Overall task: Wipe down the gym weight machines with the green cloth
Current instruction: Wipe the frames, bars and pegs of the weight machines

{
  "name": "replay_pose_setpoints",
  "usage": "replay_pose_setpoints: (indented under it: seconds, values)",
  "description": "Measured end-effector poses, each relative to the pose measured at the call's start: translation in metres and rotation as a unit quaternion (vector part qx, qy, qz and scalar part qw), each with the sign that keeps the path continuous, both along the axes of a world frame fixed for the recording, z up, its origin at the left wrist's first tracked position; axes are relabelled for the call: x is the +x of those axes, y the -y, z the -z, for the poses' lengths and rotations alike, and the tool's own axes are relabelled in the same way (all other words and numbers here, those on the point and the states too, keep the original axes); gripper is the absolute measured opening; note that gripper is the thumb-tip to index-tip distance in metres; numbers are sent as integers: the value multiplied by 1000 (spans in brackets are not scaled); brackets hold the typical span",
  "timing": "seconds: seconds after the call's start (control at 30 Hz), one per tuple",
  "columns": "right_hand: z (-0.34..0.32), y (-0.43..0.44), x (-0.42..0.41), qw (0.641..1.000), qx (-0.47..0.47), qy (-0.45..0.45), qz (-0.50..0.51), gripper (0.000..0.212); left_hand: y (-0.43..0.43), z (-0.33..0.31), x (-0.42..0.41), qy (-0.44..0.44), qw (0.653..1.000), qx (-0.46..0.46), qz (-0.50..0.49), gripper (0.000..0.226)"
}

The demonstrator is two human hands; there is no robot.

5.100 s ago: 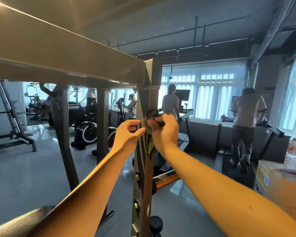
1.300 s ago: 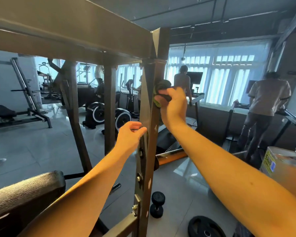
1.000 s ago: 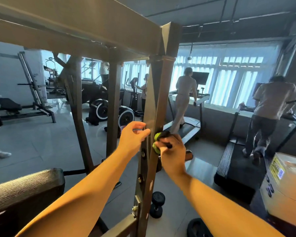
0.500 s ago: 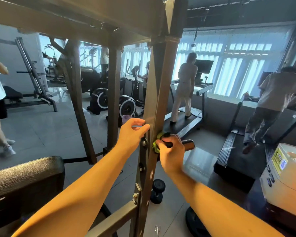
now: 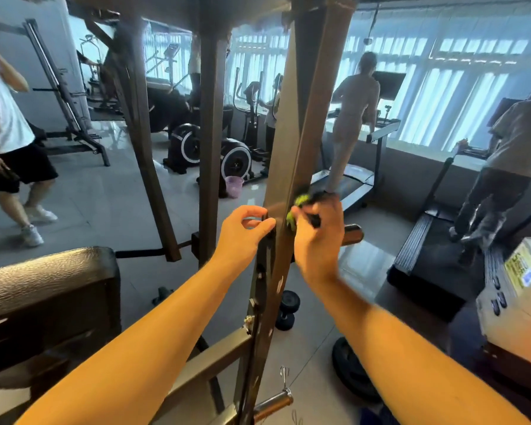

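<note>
My right hand (image 5: 316, 237) curls tight round the green cloth (image 5: 298, 207), pressing it to the upright post (image 5: 292, 148). My left hand (image 5: 246, 231) grips the post's other edge. Beyond stands a pink basket (image 5: 234, 186), contents hidden, and a dumbbell (image 5: 285, 308) lies near the post's foot.

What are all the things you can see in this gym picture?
post: one, brown metal, centre, running top to bottom
cloth: one, green, against the post's right side
padded bench: one, black, lower left
dumbbell: one, black, floor just right of the post
weight plate: one, black, floor lower right
basket: one, pink, floor further back
treadmills: two, black, by the windows
people: three close, one far left, two on treadmills
box: one, cream, right edge
left hand: one, pinches the post's left edge
right hand: one, grips the cloth
</note>
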State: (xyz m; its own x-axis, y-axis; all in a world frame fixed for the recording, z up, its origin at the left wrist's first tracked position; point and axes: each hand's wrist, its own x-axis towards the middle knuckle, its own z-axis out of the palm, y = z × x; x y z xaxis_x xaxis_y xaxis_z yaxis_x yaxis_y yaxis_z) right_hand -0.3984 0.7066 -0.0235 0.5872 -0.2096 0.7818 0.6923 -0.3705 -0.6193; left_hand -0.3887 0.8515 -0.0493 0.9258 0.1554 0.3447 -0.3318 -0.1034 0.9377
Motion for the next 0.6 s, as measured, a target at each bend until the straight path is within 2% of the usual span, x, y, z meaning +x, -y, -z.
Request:
replay_pose_setpoints:
  seconds: [0.07, 0.17, 0.27, 0.37, 0.43, 0.53, 0.6]
  values:
    - [44, -1, -15, 995, -4, -101, 7, 36, 1, 6, -1, -3, 1000, -16, -2, 20]
    - [72, 2, -19, 990, -14, -143, 5, 33, 3, 16, -9, -11, 1000, -22, -2, 21]
    - [35, 3, -13, 995, -14, -103, -5, 16, 3, 29, -14, -31, 1000, -2, 3, 23]
    - [-17, 4, -5, 1000, 16, 8, -4, 23, 4, 37, -17, -53, 999, 6, 1, 22]
    - [-24, 2, -1, 999, 30, 31, 5, 23, 3, 42, -16, -54, 998, 18, 1, 23]
    - [12, -4, -3, 999, 48, -4, 14, 20, 2, 54, -14, -63, 998, 30, 3, 25]
    - [52, -9, -13, 994, 40, -83, 61, 21, 2, 63, -13, -66, 997, 28, 5, 26]
